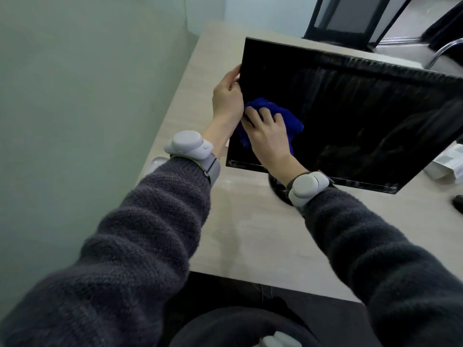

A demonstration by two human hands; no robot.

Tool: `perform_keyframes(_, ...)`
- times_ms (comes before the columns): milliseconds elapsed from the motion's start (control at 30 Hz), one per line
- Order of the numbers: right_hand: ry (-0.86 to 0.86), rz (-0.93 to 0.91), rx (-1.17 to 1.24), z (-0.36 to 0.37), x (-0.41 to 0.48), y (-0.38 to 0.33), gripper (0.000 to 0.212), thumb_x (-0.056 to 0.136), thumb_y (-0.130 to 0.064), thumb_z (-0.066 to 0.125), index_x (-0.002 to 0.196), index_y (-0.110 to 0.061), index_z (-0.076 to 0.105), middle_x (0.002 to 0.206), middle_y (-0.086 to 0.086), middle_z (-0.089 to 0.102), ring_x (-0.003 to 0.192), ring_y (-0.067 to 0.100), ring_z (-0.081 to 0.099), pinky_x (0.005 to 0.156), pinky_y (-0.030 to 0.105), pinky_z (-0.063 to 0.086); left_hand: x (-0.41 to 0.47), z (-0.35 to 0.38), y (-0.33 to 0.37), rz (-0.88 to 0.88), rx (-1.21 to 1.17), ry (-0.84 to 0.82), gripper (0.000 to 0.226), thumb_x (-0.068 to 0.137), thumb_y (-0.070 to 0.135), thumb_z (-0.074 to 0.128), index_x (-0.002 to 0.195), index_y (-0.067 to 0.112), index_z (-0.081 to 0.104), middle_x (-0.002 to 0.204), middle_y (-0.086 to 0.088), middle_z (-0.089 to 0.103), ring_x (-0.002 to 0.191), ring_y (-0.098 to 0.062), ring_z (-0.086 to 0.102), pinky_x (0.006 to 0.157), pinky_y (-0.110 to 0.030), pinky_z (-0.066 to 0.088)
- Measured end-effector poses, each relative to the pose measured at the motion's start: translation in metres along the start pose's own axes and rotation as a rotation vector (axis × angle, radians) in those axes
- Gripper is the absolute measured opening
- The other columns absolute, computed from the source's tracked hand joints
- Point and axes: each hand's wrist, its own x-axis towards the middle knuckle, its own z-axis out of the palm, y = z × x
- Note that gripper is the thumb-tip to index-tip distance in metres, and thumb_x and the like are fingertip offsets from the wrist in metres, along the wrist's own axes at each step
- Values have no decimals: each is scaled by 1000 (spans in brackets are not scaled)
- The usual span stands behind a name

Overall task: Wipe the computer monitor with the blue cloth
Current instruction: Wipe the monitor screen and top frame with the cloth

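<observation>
A black computer monitor (363, 116) stands on a light wooden desk (250, 234), its dark screen facing me and tilted. My left hand (226, 98) grips the monitor's left edge, fingers curled around the bezel. My right hand (269, 132) presses a crumpled blue cloth (290, 118) flat against the lower left part of the screen. The cloth bulges out above and to the right of my fingers. The monitor's round black base (276, 189) is partly hidden behind my right wrist.
A pale green wall (87, 96) runs close along the desk's left side. White papers or a box (448, 164) lie at the right, with a small dark object (458, 202) beside them. A dark framed panel (350, 18) and a chair stand behind the desk.
</observation>
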Motion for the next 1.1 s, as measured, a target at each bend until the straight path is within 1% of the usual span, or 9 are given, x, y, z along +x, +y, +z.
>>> perform_keyframes(167,83,8,-34,-7,9,12,27,87,-23,59,111,-16,68,116,2,65,94,24,63,70,34,49,-8,-4,-21,-41,23,-5,40,89,1,37,118,13,63,112,-8,69,107,-23,63,98,-41,49)
perform_keyframes(267,187,121,-22,-15,29,24,23,86,-23,60,106,-17,70,112,2,68,91,25,65,67,33,50,-12,-7,-32,-64,24,-5,40,88,2,39,118,13,63,111,-8,68,107,-23,62,98,-40,50)
perform_keyframes(433,173,87,-14,-10,31,15,25,85,-22,58,107,-19,70,114,2,68,93,25,66,70,33,53,-15,-11,-33,-59,8,-10,37,90,1,40,118,12,63,108,-3,67,104,-20,62,97,-34,50)
perform_keyframes(533,66,40,51,0,3,-5,30,86,-24,52,109,-17,70,115,2,67,92,25,66,69,33,52,-17,-15,-33,-60,-7,-42,35,92,1,40,118,10,63,112,-7,68,106,-22,62,97,-37,50)
perform_keyframes(667,-56,22,101,16,-27,-27,32,85,-22,59,115,-14,66,119,5,65,91,28,64,69,35,51,-19,-20,-35,-60,28,-60,34,95,5,40,120,8,62,118,-11,66,111,-25,60,99,-43,48)
perform_keyframes(833,-227,-19,122,24,-50,-44,39,81,-18,64,119,-13,62,124,5,61,93,27,61,70,36,49,-32,-28,-59,-120,59,-85,32,97,10,39,122,9,60,117,-11,66,107,-23,62,92,-39,51)
perform_keyframes(933,-390,-36,117,25,-66,-56,45,86,-18,57,131,-13,52,135,5,52,105,28,55,78,39,47,-38,-30,-73,-148,89,-86,31,98,12,40,122,10,59,118,-10,65,109,-23,61,95,-42,50)
perform_keyframes(1000,-506,10,217,28,-72,-63,47,91,-13,50,137,-9,41,143,9,41,114,34,46,85,45,42,-37,-32,-78,-162,127,-83,32,98,14,39,123,12,58,121,-11,63,113,-24,58,99,-46,47)
perform_keyframes(1100,-548,37,274,29,-72,-67,47,92,-10,44,139,-7,38,145,11,37,117,38,41,88,48,39,-38,-39,-86,-172,178,-97,32,98,17,39,123,13,58,122,-13,62,117,-28,56,101,-47,45)
